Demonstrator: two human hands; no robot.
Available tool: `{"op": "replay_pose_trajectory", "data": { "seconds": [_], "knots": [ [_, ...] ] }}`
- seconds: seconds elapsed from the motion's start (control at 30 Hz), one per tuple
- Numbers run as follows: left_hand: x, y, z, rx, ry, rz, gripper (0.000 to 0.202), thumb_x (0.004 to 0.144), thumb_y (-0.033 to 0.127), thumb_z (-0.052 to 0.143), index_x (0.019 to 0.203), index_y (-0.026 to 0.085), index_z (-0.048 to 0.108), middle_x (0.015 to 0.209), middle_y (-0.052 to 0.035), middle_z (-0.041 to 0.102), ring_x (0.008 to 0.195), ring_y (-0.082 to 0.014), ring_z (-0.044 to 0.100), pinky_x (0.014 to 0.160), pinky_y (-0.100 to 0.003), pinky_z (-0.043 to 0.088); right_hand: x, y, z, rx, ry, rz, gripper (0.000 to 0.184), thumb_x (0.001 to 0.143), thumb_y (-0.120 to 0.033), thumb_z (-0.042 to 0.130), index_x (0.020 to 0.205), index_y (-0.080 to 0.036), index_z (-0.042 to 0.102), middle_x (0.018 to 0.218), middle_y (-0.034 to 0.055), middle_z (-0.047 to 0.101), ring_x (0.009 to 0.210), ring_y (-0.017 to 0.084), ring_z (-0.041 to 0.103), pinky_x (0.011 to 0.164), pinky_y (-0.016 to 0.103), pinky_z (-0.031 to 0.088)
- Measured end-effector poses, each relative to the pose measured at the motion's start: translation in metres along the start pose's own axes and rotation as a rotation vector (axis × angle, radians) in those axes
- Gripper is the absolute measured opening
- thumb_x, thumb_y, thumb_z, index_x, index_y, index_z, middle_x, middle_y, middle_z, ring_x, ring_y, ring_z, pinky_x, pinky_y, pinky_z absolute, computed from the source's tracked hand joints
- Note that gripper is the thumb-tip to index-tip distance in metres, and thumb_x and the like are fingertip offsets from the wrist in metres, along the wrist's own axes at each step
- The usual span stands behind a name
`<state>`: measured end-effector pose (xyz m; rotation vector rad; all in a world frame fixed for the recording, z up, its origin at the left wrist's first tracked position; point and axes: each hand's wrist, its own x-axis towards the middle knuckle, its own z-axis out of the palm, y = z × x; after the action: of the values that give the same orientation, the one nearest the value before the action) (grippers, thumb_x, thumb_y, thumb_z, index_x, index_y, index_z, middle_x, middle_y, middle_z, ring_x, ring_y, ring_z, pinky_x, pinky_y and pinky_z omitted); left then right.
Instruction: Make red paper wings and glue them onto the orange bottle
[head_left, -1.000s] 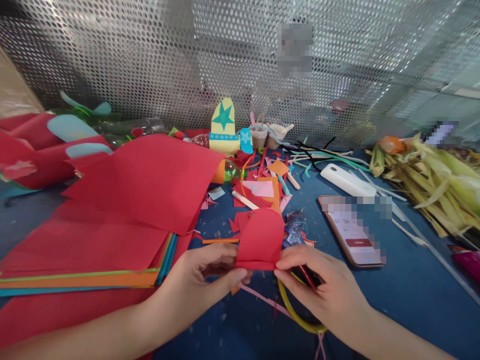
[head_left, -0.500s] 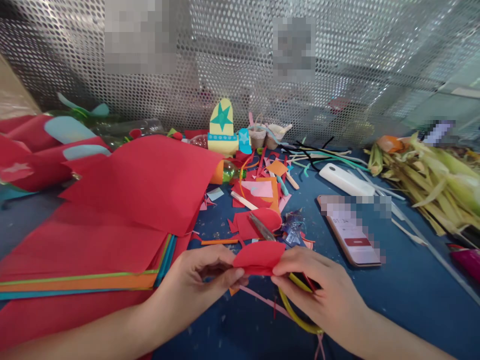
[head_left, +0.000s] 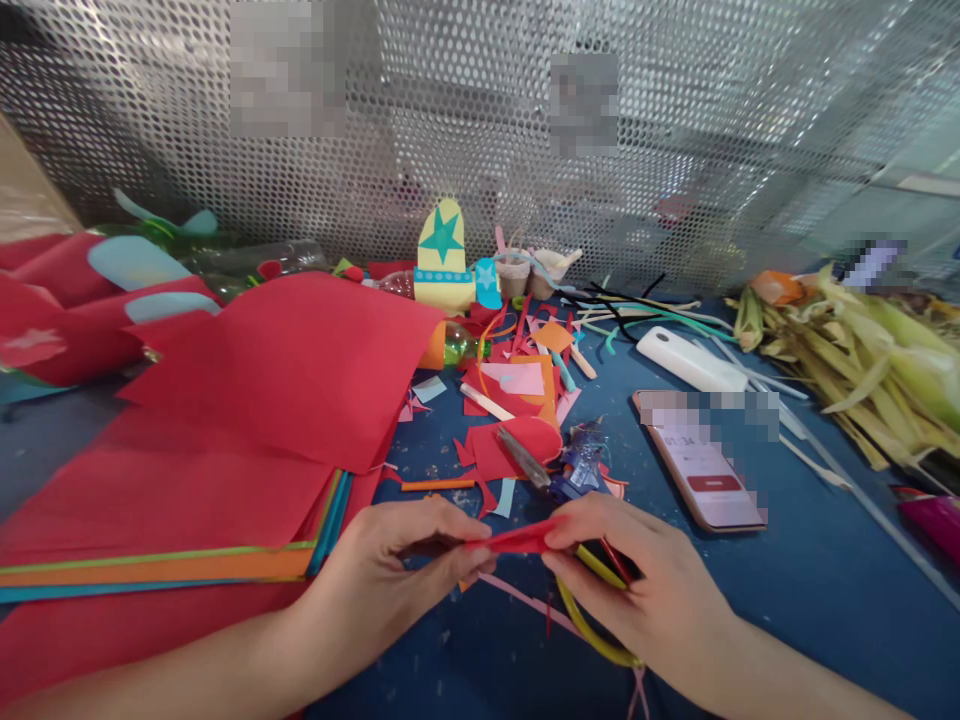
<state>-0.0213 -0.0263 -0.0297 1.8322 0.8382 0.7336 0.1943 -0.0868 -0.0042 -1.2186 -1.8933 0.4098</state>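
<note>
A small piece of red paper (head_left: 519, 540) is held between my two hands, seen almost edge-on. My left hand (head_left: 416, 560) pinches its left end between thumb and fingers. Its right end is pinched by my right hand (head_left: 637, 570). Just beyond lie scissors (head_left: 525, 458), their blades over a rounded red paper cut-out (head_left: 491, 447). A yellow loop (head_left: 592, 630), perhaps a scissor handle or a band, shows beneath my right hand, partly hidden by it. A light blue scrap (head_left: 505, 497) rests on the table close to the fingers.
Stacked coloured sheets (head_left: 172, 470) cover the left side. A phone (head_left: 701, 465) and a white oblong device (head_left: 691, 360) lie right, with corn husks (head_left: 862, 350) beyond. A yellow paper piece with a green star (head_left: 442, 240) stands at the back before a perforated metal panel (head_left: 480, 120).
The red paper has tipped from showing its broad curved face to lying nearly edge-on. Both hands keep their pinch and have barely moved.
</note>
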Motion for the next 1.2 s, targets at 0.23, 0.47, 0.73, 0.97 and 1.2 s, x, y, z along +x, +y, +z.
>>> {"op": "replay_pose_trajectory", "data": {
  "seconds": [0.23,0.47,0.73,0.97,1.2],
  "knots": [
    [0.001,0.006,0.0,0.022,0.006,0.029,0.011,0.08,0.019,0.063,0.07,0.019,0.068,0.062,0.0009,0.068,0.055,-0.0113,0.064,0.052,-0.016,0.05,-0.002,0.002,0.001,-0.009,-0.014,0.001,0.011,0.079,-0.012,0.064,0.083,-0.022,0.061,0.078,0.0001,0.07,0.068,0.011,0.067,0.064,0.018,0.055],
    [-0.001,0.004,0.001,-0.002,0.052,0.086,0.009,0.077,0.013,0.063,0.077,0.021,0.068,0.068,0.0014,0.071,0.059,-0.0118,0.067,0.058,-0.018,0.054,-0.007,0.003,0.003,0.063,-0.042,-0.024,0.016,0.08,-0.006,0.061,0.085,-0.02,0.058,0.083,0.0015,0.067,0.073,0.009,0.065,0.068,0.018,0.053],
    [0.003,0.007,0.001,0.018,0.008,0.068,0.015,0.071,0.008,0.066,0.078,0.021,0.069,0.071,0.0032,0.072,0.063,-0.0091,0.067,0.062,-0.012,0.054,-0.005,0.001,0.003,0.026,-0.007,-0.024,0.017,0.078,-0.006,0.062,0.081,-0.021,0.055,0.078,0.0,0.068,0.068,0.009,0.065,0.064,0.017,0.053],
    [0.002,0.004,0.003,-0.034,0.068,0.06,0.018,0.069,0.006,0.066,0.074,0.022,0.07,0.07,0.0039,0.073,0.063,-0.0092,0.069,0.063,-0.011,0.052,-0.006,0.001,0.001,0.028,-0.063,-0.023,0.017,0.079,-0.007,0.061,0.085,-0.022,0.055,0.084,0.0004,0.068,0.073,0.009,0.065,0.068,0.016,0.052],
    [0.009,0.008,-0.004,-0.181,0.187,-0.111,0.007,0.072,0.013,0.067,0.074,0.02,0.068,0.069,0.0029,0.071,0.062,-0.0113,0.069,0.06,-0.015,0.055,-0.007,0.008,0.0,-0.364,-0.092,0.069,0.018,0.086,-0.028,0.057,0.082,-0.022,0.041,0.078,0.0022,0.059,0.069,0.017,0.061,0.06,0.03,0.053]
  ]
}}
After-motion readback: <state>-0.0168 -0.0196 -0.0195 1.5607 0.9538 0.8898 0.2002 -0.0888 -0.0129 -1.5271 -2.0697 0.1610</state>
